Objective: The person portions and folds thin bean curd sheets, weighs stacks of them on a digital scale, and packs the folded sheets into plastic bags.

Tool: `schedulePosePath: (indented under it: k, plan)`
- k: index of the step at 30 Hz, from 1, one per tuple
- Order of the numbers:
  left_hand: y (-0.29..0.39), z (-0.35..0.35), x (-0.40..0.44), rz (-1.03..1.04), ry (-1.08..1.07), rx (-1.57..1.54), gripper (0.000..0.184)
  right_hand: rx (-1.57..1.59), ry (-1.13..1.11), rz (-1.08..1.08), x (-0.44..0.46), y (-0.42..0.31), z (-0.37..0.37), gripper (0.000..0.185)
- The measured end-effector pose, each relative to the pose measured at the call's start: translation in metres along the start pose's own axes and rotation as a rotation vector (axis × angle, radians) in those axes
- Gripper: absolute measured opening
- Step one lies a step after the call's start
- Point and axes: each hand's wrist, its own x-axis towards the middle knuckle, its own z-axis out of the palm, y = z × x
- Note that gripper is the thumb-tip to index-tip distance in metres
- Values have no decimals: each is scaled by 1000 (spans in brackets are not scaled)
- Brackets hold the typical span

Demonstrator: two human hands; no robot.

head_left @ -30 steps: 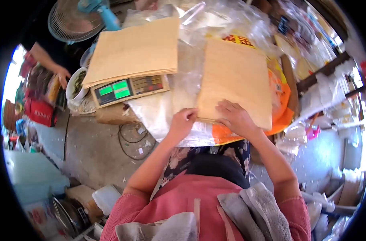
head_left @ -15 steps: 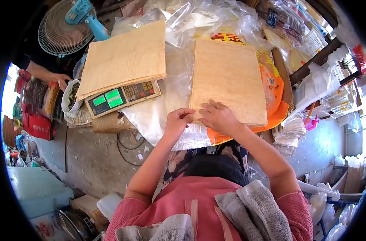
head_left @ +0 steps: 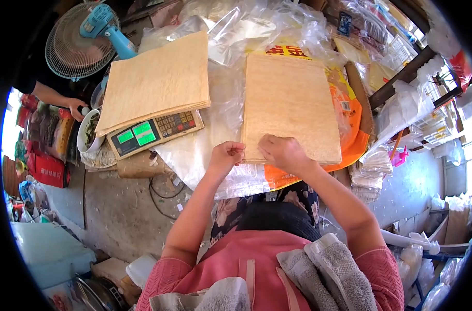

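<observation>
A stack of thin tan sheets (head_left: 293, 103) lies on plastic covering in front of me. My left hand (head_left: 228, 155) is at the stack's lower left corner, thumb and fingers pinched together; anything between them is too small to make out. My right hand (head_left: 285, 153) rests on the lower part of the stack with its fingers curled; whether it grips a sheet is hidden. A second pile of tan sheets (head_left: 155, 78) sits on a digital scale (head_left: 152, 133) with lit green displays, to the left.
A blue fan (head_left: 107, 31) stands at the upper left. Near it, another person's hand (head_left: 76, 108) is beside a white bowl (head_left: 83, 140) of greenish contents. Orange and yellow packaging (head_left: 352, 122) lies under the stack's right side. A pale blue box (head_left: 49, 251) is at the lower left.
The view has shifted, moving the scene left overall. My right hand's fingers, spread on the stack before, are now curled in. My left hand stays pinched by the corner.
</observation>
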Motion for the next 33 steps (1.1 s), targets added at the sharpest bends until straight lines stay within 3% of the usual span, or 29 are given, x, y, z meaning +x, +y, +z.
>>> schedulePosePath:
  k: [8, 13, 19, 21, 23, 26, 28, 29, 30, 31, 33]
  plan:
    - [9, 4, 3, -23, 50, 145, 18, 74, -8, 38, 2, -3, -3, 21]
    - [-11, 9, 17, 84, 139, 344, 23, 27, -39, 108, 2, -20, -16, 31]
    - [10, 22, 4, 65, 220, 571, 36, 186, 165, 170, -1, -13, 1, 23]
    - [20, 29, -1, 77, 248, 687, 36, 209, 135, 301, -2, -9, -2, 20]
    - [25, 36, -7, 139, 280, 826, 33, 310, 168, 449, 0, -3, -12, 22]
    - [29, 44, -10, 793, 415, 1059, 27, 513, 250, 636, 0, 6, -25, 25]
    - [18, 42, 5, 815, 121, 1039, 28, 537, 228, 672, -4, 11, -30, 21]
    - [15, 43, 14, 830, -25, 1027, 29, 599, 170, 574, -7, 4, -30, 19]
    - [20, 47, 19, 801, -9, 954, 30, 581, 17, 464, -14, -2, -35, 38]
    - [24, 54, 23, 776, 3, 881, 31, 223, 8, 279, -12, -15, -36, 50]
    - [16, 59, 37, 745, -13, 850, 35, -92, 33, 304, -24, -13, -14, 53]
